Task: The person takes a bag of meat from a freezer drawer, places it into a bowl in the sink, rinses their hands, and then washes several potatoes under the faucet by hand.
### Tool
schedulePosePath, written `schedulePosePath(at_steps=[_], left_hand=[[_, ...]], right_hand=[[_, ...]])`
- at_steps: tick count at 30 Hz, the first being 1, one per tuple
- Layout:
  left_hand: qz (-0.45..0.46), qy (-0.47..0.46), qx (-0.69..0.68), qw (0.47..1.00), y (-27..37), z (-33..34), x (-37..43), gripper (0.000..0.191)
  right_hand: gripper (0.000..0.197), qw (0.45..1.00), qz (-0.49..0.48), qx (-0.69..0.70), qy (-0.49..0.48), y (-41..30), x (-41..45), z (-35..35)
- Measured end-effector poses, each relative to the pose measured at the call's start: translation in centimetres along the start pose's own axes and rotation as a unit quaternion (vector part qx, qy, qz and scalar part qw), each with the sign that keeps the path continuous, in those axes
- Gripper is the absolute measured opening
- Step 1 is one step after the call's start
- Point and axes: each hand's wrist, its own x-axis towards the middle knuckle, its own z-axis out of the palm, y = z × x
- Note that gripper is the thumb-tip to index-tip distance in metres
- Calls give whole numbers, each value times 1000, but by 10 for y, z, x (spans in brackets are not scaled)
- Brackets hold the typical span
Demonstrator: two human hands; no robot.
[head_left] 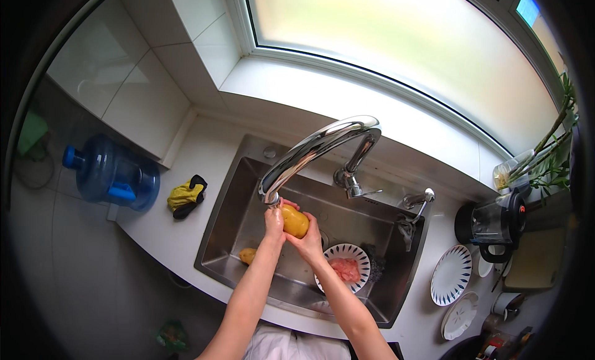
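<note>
Between my two hands is a large wet yellow potato [294,222], held over the stainless steel sink [246,209]. My left hand [274,221] touches its left side, right under the spout of the chrome faucet [320,148]; water seems to wet the back of this hand. My right hand [310,239] cups the potato from the right and below. Another potato [247,255] lies at the sink's left, partly hidden by my left forearm. Beyond my right forearm, a patterned plate [361,259] in the basin carries pink raw meat [346,269].
Yellow-and-black gloves [187,197] and a blue water jug [118,174] occupy the left counter. A second small tap [418,201] rises at the sink's right. Farther right are a blender [492,220], an oval plate [451,275], another plate [460,316] and a potted plant [548,160].
</note>
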Motion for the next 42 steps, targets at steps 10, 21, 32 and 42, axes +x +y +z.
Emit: schedulePosePath(at_steps=[10, 21, 32, 42], left_hand=[[130, 73, 185, 971, -3, 17, -6, 21], [41, 76, 26, 996, -3, -7, 28, 31], [-93, -152, 128, 976, 31, -2, 6, 42], [4, 102, 73, 992, 5, -5, 16, 26]], right_hand=[[82, 989, -7, -150, -3, -27, -3, -6], [75, 986, -139, -37, -80, -35, 2, -22], [62, 999, 24, -10, -46, -4, 14, -14], [76, 973, -160, -165, -10, -31, 2, -10]])
